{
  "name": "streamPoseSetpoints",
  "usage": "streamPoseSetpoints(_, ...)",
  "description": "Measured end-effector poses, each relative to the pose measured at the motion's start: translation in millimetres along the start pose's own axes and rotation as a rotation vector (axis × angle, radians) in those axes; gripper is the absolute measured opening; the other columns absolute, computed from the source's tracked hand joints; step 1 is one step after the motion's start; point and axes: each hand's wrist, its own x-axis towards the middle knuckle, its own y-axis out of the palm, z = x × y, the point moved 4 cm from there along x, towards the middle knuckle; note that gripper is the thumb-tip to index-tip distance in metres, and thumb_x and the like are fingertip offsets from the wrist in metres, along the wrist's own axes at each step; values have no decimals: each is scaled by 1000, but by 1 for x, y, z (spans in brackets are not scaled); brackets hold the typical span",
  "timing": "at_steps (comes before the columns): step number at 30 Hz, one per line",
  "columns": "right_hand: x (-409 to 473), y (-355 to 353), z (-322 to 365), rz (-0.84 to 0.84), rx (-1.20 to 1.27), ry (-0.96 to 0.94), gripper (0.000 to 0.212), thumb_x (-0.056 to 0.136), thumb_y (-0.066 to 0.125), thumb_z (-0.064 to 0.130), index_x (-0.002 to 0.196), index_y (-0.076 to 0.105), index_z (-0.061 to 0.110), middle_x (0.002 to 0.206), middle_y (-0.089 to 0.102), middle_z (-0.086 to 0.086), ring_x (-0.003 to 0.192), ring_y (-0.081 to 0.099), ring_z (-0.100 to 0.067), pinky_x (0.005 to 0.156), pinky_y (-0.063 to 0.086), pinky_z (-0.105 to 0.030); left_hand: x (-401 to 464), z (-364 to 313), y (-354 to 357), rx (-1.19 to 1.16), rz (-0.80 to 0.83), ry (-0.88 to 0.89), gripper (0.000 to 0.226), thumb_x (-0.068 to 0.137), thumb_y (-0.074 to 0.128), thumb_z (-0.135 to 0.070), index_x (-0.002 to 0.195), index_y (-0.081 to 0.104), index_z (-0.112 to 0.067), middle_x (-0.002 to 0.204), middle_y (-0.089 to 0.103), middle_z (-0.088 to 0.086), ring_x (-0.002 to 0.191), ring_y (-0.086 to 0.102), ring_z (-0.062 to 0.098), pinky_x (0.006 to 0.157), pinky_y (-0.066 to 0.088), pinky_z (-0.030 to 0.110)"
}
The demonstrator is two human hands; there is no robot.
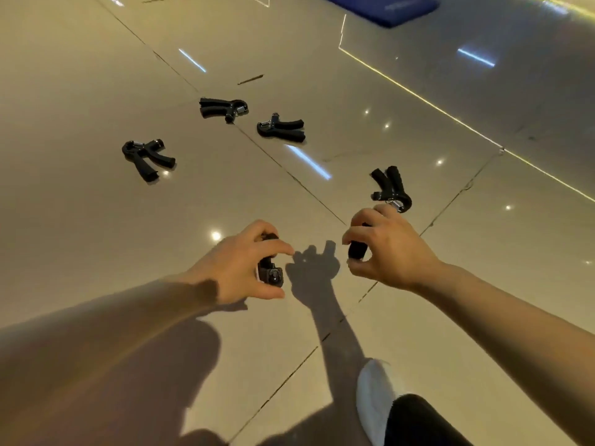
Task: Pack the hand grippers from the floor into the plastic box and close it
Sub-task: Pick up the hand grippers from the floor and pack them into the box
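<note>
White shoe (375,397) and dark trouser leg (418,423) occupy the lower edge. Above them, the left hand (238,265) grips a black hand gripper (270,273), fingers curled round it. Just to its right, the right hand (389,249) pinches the handle of a second gripper (358,249). Beyond the right hand, a third gripper (390,188) lies on the tiled floor (96,236). Farther out lie three more: left gripper (146,159), middle gripper (222,108), right gripper (281,128). A blue mat (386,6) lies at the far edge.
</note>
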Motion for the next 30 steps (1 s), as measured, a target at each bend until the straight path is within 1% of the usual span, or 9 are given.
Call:
streamPoseSetpoints(3,-60,-58,5,-100,158,194,31,81,63,46,107,65,28,110,52,10,102,45,-12,82,39,-25,-22,-65,-34,-50,-78,15,60,67,75,-52,121,50,-47,121,34,-19,105,38,-2,79,28,2)
streamPoseSetpoints(7,-131,-148,32,-264,387,389,31,81,66,44,108,64,29,103,56,12,92,50,-5,68,36,-12,-58,-161,-100,-79,-171,77,58,61,75,-55,111,44,-55,115,38,-27,109,39,0,91,32,20)
streamPoseSetpoints(9,-163,-194,51,-335,407,410,30,82,65,44,107,64,28,98,56,13,89,49,-5,64,34,-11,-84,-209,-137,-106,-264,122,62,58,75,-59,113,50,-49,111,42,-30,109,44,0,94,35,23)
streamPoseSetpoints(13,-230,-271,91,-530,466,430,29,81,66,44,103,67,25,94,58,14,91,55,-8,73,45,-21,-144,-290,-184,-252,-541,217,66,56,68,-69,114,58,-40,109,58,-17,101,55,2,87,44,20)
streamPoseSetpoints(17,-302,-314,131,-633,497,450,28,81,67,42,102,68,24,94,60,13,89,54,-5,66,40,-10,-197,-348,-179,-474,-720,226,48,65,74,-49,109,57,-38,101,55,-22,96,51,-8,77,40,12)
streamPoseSetpoints(20,-352,-329,158,-674,534,466,25,80,69,39,100,68,23,93,62,12,88,56,-3,63,37,-6,-223,-374,-155,-567,-686,215,49,63,70,-52,109,55,-44,104,56,-18,97,51,-8,71,40,6)
streamPoseSetpoints(24,-413,-328,189,-688,537,523,23,79,70,38,97,68,24,93,62,12,84,55,0,61,37,-6,-250,-397,-129,-487,-592,254,50,71,75,-40,118,55,-38,103,51,-23,89,45,-20,65,36,-5)
streamPoseSetpoints(27,-453,-323,205,-699,526,597,24,78,70,39,97,68,24,92,62,12,82,55,3,57,39,-5,-269,-413,-120,-523,-569,276,47,72,75,-38,115,59,-32,103,54,-19,87,46,-17,63,36,-5)
streamPoseSetpoints(30,-480,-324,214,-707,514,645,26,77,71,40,97,68,24,92,64,12,83,57,1,56,41,-3,-282,-428,-113,-564,-524,323,47,65,71,-48,108,62,-32,102,58,-18,89,49,-19,64,37,-3)
